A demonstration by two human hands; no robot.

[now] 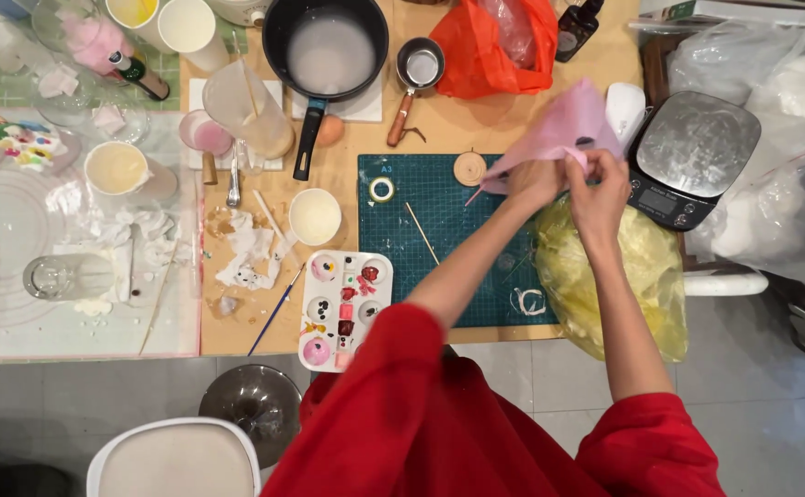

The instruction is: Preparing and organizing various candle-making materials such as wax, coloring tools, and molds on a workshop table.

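Red sleeves lead up to both hands meeting over the surface's right end. Left hand and right hand pinch a thin, crinkly pink plastic bag at its gathered mouth, fingers closed on the film, above a bulging yellow bag beside a steel-topped kitchen scale. Judging by the grip, they are working the neck; steady, even pulling seems needed.

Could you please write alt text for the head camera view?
Both hands, left hand and right hand, grip a pink piping bag over a yellow plastic bag. A green cutting mat, paint palette and kitchen scale sit nearby.
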